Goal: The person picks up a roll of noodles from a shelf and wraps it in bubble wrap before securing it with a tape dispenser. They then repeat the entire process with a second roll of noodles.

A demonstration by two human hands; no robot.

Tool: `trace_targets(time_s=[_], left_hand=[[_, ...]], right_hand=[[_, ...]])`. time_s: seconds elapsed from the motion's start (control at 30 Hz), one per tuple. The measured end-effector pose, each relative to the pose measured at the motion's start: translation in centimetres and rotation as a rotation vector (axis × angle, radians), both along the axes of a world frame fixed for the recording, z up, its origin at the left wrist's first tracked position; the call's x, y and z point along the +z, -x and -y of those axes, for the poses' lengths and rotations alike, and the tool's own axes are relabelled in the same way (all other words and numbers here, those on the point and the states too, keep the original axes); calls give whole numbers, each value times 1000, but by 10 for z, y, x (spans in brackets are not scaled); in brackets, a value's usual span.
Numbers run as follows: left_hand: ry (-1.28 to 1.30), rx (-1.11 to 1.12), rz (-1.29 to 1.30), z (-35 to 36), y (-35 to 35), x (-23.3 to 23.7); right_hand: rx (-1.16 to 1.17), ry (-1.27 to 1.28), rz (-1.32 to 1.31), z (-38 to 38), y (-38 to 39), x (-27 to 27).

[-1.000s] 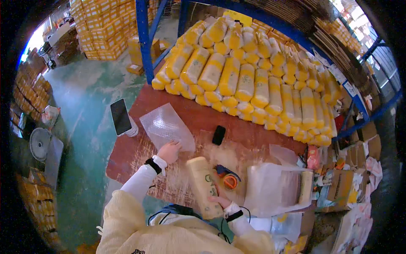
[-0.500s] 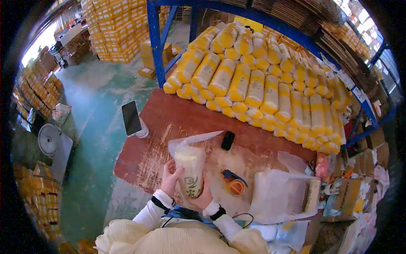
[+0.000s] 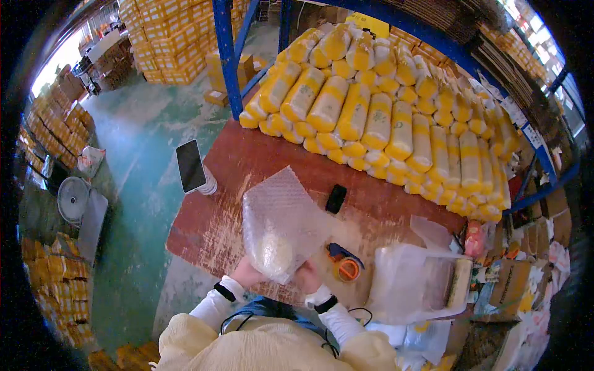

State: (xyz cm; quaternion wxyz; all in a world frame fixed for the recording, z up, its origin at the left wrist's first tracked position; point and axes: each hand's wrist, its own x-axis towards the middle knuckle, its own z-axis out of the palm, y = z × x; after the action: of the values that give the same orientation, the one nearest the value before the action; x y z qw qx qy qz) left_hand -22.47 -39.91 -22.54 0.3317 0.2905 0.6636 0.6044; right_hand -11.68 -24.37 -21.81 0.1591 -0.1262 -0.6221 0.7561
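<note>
A pale, rounded packet in bubble wrap (image 3: 276,253) is held close to my body, over the near edge of the red-brown table (image 3: 232,167). Its loose bubble-wrap end spreads away from me in a wide flap. My left hand (image 3: 246,272) grips the packet's left side, while my right hand (image 3: 307,277) clasps the right side. Most of the fingers are hidden behind the wrap. Right of the packet lie an orange tape roll with a dark dispenser (image 3: 347,268) and a black phone-like device (image 3: 336,199).
Yellow-and-white wrapped packets (image 3: 371,123) are piled at the back, beneath a blue metal frame (image 3: 228,68). A phone (image 3: 190,166) stands by the table's left edge. Clear plastic sheets (image 3: 402,278) lie at right, near cardboard boxes (image 3: 510,287). A white fan (image 3: 73,201) stands farther left.
Both hands have tipped the packet, so its end with the loose wrap now faces up and away. The wrap has opened out wide, and the green writing is out of sight.
</note>
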Motion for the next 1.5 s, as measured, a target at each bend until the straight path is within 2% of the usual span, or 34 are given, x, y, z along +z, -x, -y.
trace_targets(time_s=[0.03, 0.13, 0.23, 0.33, 0.43, 0.53, 0.63, 0.73, 0.77, 0.87, 0.97, 1.07, 1.17, 1.27, 1.3, 1.4, 1.43, 1.5], left_hand=[[36, -25, -56, 0, 3, 1], [-38, -46, 101, 3, 3, 22], [-263, 179, 133, 1, -6, 66], [-254, 137, 289, -6, -10, 87], [-132, 116, 76, -4, -13, 38], [-25, 128, 71, 6, -18, 2], [-150, 95, 267, 20, -17, 29], [-249, 200, 647, 46, 4, 24], [-161, 252, 667, 45, 5, 34], [-117, 281, 683, 37, 5, 53], [-107, 301, 849, 34, 5, 28], [-46, 413, 557, 20, -9, -53], [70, 396, 311, 5, -1, -83], [382, -43, -497, 23, 25, -135], [49, -33, -49, 23, 34, -109], [-194, -199, 223, 18, 29, 61], [-153, -200, 0, 13, 31, 68], [43, -315, 53, 5, 33, 33]], right_hand=[[51, 56, 29, -8, 2, 0], [93, 260, 149, -19, 10, 12], [-15, -31, 173, -16, 11, 9], [-113, -141, 173, 1, 0, -57], [-152, -212, 220, 6, 2, -56], [-76, -279, 330, -2, 4, -61], [33, -368, 484, -10, 2, -70], [164, -476, 639, -17, -1, -68], [211, -517, 684, -18, -2, -67], [325, -632, 788, -18, -6, -66], [409, -695, 858, -18, -8, -66], [463, -711, 901, -21, -5, -69], [428, -658, 890, -24, -1, -69], [243, -494, 758, -27, -10, -77], [145, -616, 591, -23, -17, -81], [82, -572, 98, -14, -11, 17], [68, -457, 81, -6, -7, 24], [89, -319, 70, 9, 7, 23]])
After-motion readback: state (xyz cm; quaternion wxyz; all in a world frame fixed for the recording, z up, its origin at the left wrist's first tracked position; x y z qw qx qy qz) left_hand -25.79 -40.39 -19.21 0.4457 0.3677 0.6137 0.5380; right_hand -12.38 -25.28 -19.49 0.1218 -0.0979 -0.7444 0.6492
